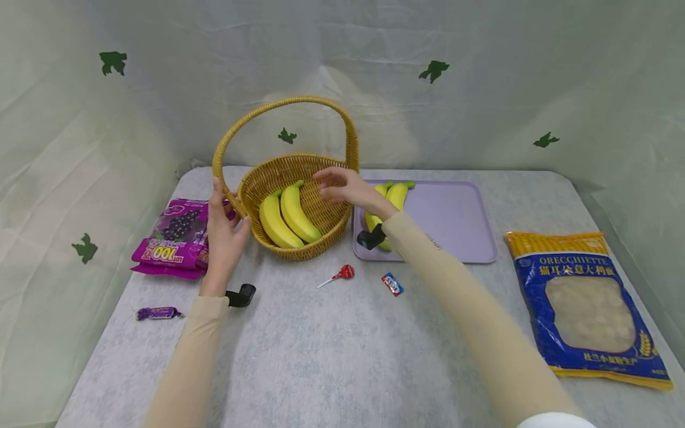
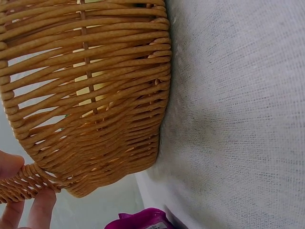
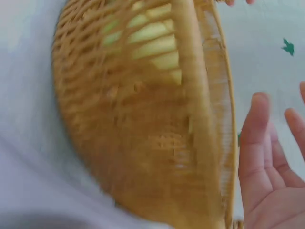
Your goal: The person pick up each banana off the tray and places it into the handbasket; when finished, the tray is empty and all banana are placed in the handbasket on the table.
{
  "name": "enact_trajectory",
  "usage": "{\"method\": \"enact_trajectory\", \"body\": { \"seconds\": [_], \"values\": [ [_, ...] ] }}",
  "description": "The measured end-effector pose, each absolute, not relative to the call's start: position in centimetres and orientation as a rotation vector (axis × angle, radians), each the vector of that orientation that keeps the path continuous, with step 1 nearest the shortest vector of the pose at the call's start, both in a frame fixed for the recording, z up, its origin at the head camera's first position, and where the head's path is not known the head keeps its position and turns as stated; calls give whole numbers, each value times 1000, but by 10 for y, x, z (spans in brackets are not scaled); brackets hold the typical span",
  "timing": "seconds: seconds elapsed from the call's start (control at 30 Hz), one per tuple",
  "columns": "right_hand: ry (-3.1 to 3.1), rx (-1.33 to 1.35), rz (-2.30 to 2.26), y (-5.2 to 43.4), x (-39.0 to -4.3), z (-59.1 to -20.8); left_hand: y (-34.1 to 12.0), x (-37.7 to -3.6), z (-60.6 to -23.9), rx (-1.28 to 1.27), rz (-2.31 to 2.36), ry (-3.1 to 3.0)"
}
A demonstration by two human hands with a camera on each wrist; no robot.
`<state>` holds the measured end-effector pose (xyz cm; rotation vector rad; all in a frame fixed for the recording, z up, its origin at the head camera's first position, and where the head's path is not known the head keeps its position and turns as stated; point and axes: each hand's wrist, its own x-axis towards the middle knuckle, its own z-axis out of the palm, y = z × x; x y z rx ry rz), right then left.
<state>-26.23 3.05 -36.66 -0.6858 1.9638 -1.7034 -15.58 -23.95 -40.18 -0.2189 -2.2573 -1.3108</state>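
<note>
A wicker basket (image 1: 299, 172) with a tall hoop handle stands at the middle of the table, and two yellow bananas (image 1: 286, 217) lie in it. My left hand (image 1: 227, 214) grips the foot of the handle at the basket's left rim; in the left wrist view its fingers (image 2: 40, 205) pinch the woven handle beside the basket wall (image 2: 90, 95). My right hand (image 1: 332, 184) hovers over the basket's right rim, fingers relaxed and holding nothing. The right wrist view shows that open palm (image 3: 271, 162) beside the basket (image 3: 143, 119). More bananas (image 1: 397, 193) lie on a lavender tray (image 1: 455, 220) behind my right wrist.
A purple grape-candy bag (image 1: 176, 238) lies left of the basket, with a small purple sweet (image 1: 157, 312) nearer me. A red lollipop (image 1: 339, 274) and a small wrapped candy (image 1: 392, 283) sit in front. A blue orecchiette bag (image 1: 585, 309) lies at the right edge.
</note>
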Motion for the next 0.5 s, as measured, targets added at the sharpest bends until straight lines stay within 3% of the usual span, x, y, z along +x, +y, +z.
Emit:
{"method": "enact_trajectory", "body": {
  "seconds": [0.5],
  "values": [
    [2123,-427,-1784,144,-269,-393,-238,-155,-401,-203,-1311,-2263]
  ]
}}
